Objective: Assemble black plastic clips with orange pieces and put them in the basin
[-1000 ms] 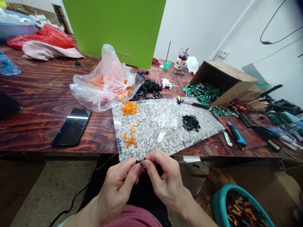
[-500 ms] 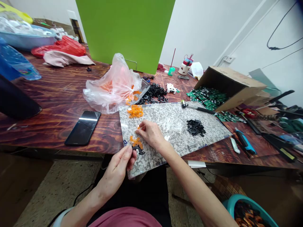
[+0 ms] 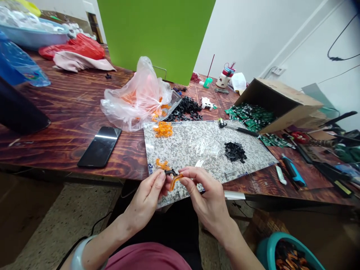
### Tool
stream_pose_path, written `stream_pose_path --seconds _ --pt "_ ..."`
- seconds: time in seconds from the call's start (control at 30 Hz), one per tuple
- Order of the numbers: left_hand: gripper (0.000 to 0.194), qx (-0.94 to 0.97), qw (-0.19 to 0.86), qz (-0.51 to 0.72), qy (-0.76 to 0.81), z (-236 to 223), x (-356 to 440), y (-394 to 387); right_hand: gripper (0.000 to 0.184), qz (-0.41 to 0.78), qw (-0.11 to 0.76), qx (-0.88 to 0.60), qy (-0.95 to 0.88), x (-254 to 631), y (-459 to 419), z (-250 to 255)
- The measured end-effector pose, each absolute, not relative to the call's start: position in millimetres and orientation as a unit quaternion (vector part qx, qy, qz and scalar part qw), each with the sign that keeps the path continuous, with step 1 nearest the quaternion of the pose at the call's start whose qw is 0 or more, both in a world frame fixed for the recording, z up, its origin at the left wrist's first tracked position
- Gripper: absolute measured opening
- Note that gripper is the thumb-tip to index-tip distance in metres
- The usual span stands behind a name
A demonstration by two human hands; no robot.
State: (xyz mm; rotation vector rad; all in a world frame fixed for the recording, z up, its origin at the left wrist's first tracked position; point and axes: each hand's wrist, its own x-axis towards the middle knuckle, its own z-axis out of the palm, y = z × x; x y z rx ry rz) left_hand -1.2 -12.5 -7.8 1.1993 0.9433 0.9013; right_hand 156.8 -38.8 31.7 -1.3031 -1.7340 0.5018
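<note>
1. Grip of the left hand: thumb and finger pinched a black piece above the near part of the speckled board.
2. Loose orange bits and an orange heap lay beyond, seemingly unpaired.
3. Right hand: its grip pinched a curved orange piece close against the black one; whether they were joined could not be told.
4. White strips and a black heap also lay loose, so plenty seemed left.
5. Below the worktop, a teal tub held mixed black and orange pieces, their state unclear.
</note>
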Motion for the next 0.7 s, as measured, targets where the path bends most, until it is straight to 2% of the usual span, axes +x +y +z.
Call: stream_pose_path --seconds 0.2,0.4,0.7 --pt "0.031 0.536 0.637 0.386 0.398 -8 3 -19 0.014 0.085 0.459 -0.529 -0.709 152 -38 16" --pt "0.032 0.544 0.636 0.387 0.387 -6 5 -22 0.019 0.083 0.452 -0.534 -0.71 151 -42 14" --pt "0.03 0.504 0.697 0.354 0.366 -4 2 -18 0.021 0.054 0.429 -0.532 -0.728 155 -42 9"
